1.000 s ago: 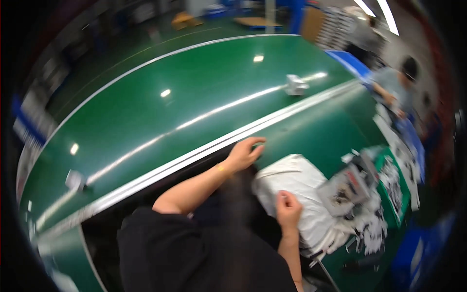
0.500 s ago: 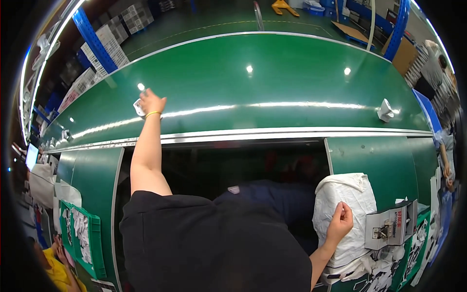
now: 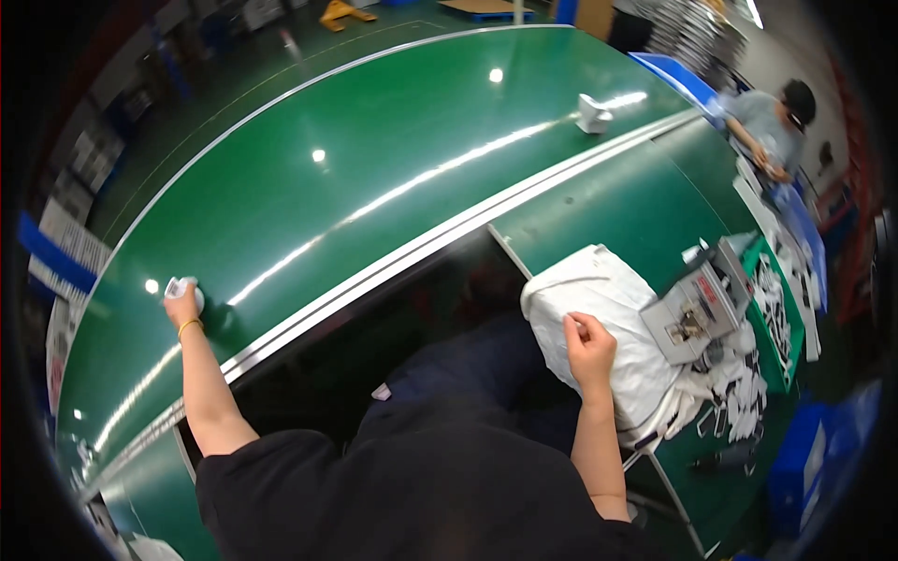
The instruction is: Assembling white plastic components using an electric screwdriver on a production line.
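Out at the far left, my left hand (image 3: pixel 186 308) is closed around a small white object (image 3: pixel 176 288) on the long green surface (image 3: pixel 374 140). Fingers cover part of it, so its kind cannot be made out. My right hand (image 3: pixel 590 352) is raised over a white cloth bundle (image 3: pixel 599 280), thumb and fingers pinched together. Whatever may be between those fingertips is too small to see. Another small white object (image 3: pixel 592 114) stands toward the far right end of the green surface.
A grey clamp-like device on a box (image 3: pixel 697 313) sits right of the cloth, beside loose white and black strips (image 3: pixel 734 397). A green crate (image 3: pixel 778 318) holds more strips. A metal rail (image 3: pixel 440 234) edges the green surface. At the right, a person (image 3: pixel 772 126) works by a blue tray.
My view has turned to the right. The left hand, beside the white object before, is now closed on it. My right hand stays pinched over the cloth.
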Action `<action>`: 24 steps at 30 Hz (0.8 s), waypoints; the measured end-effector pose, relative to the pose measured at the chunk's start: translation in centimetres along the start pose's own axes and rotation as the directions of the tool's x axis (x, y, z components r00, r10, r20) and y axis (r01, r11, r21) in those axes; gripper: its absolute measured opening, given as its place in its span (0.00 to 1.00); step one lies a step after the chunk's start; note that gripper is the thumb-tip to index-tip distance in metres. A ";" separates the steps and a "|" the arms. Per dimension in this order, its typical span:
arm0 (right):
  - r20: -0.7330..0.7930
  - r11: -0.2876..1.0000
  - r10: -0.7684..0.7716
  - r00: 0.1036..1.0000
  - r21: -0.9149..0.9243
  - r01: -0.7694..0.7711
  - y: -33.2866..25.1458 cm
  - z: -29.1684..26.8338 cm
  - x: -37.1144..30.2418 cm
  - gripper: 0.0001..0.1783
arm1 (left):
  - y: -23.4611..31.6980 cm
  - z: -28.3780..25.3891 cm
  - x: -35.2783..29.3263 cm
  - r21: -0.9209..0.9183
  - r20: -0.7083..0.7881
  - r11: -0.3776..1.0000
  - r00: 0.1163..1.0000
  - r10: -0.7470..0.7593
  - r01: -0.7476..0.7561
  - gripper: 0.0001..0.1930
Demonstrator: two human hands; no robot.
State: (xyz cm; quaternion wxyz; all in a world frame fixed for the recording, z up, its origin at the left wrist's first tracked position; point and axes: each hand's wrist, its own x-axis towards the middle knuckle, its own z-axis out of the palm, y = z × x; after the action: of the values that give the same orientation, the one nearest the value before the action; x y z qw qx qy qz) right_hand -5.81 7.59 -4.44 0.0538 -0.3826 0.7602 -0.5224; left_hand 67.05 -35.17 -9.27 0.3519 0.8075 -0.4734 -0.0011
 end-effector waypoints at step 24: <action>-0.444 0.999 -0.011 0.896 0.038 0.032 -4.7 -9.6 -8.5 0.38 | 48.4 -7.3 -60.8 -0.862 -0.124 0.130 -0.451 0.884 0.490 0.61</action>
State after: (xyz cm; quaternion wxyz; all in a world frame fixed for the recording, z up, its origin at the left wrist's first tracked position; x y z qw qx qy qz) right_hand -2.01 19.44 1.08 -0.1181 -0.2607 0.7364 -0.6131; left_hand -1.00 0.77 3.66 0.1211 -0.2100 -0.7228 -0.6472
